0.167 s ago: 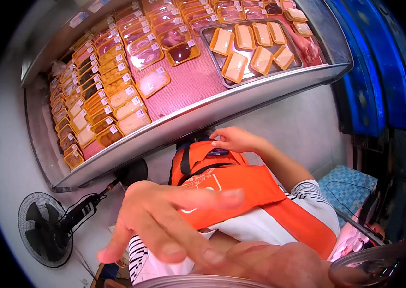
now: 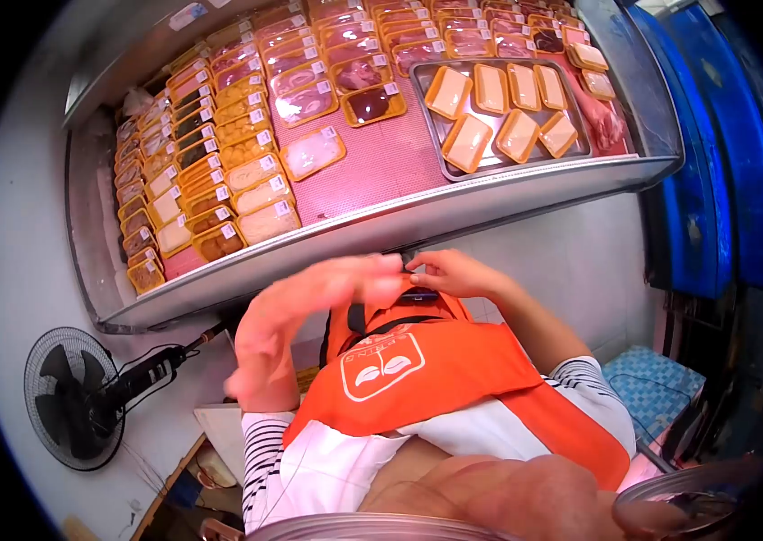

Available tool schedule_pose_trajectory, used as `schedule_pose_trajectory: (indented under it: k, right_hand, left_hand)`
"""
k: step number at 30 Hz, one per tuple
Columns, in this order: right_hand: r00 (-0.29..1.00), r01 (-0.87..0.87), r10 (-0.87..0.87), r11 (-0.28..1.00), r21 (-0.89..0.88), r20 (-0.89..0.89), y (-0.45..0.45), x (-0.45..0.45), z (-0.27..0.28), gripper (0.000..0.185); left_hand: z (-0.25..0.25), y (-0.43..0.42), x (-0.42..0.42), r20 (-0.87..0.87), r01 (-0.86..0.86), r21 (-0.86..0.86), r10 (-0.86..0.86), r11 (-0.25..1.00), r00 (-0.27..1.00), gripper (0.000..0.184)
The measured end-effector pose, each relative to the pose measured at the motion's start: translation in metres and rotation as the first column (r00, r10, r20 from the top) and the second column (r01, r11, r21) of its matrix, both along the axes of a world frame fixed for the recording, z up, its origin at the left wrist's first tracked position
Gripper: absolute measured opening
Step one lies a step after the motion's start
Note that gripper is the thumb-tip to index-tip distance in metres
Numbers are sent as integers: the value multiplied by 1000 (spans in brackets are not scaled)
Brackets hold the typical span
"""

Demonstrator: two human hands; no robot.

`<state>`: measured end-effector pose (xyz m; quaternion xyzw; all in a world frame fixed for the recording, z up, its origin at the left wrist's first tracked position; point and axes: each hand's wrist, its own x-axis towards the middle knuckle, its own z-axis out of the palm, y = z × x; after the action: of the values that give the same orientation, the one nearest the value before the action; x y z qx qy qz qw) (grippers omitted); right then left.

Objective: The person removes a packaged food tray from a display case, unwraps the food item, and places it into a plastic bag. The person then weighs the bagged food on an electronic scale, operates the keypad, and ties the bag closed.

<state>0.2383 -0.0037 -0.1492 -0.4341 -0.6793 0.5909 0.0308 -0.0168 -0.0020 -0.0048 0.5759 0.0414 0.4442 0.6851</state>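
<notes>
While the left hand (image 2: 318, 293), blurred, is raised below the front edge of the display case (image 2: 372, 219), its fingers extended and thumb apart, the right hand (image 2: 454, 273) lies at the waist of the orange apron (image 2: 481, 356), beside a dark object (image 2: 419, 296); whether its fingers close on anything cannot be told. Near the case's front right corner, a metal tray (image 2: 512, 166) bears seven pale packs (image 2: 519, 135).
</notes>
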Motion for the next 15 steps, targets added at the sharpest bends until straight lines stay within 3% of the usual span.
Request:
schedule_pose_trajectory:
  k: [1, 2, 3, 4, 7, 10, 12, 15]
  right_hand:
    - [999, -6, 5, 1000, -6, -36, 7, -8, 0, 35]
    - [1000, -14, 13, 999, -36, -28, 12, -8, 2, 35]
    - [999, -27, 26, 997, -69, -18, 17, -8, 3, 34]
    - [999, -47, 45, 994, -102, -23, 23, -13, 0, 34]
    - [987, -158, 156, 985, -66, -39, 44, -28, 0, 31]
    - [970, -232, 212, 955, -184, -121, 58, -48, 4, 29]
    - [942, -275, 214, 934, -228, -259, 68, -66, 22, 28]
    - [795, -457, 409, 889, -1, -448, 77, -106, 71, 30]
  left_hand:
    - [-4, 4, -15, -361, -146, 81, 165, 986, 918, 78]
    - [-10, 5, -23, -646, -260, 185, 317, 948, 694, 77]
    - [-24, 1, -26, -832, -261, 399, 467, 879, 301, 72]
    - [-40, -5, -34, -821, -155, 569, 546, 808, -167, 69]
    - [-102, -39, -69, -787, -240, 449, 254, 861, -562, 62]
    - [-105, -62, -84, -888, -382, 392, 236, 837, -394, 62]
    - [-106, -68, -94, -895, -445, 406, 248, 798, -371, 62]
    - [-113, -74, -121, -870, -499, 464, 269, 732, -413, 60]
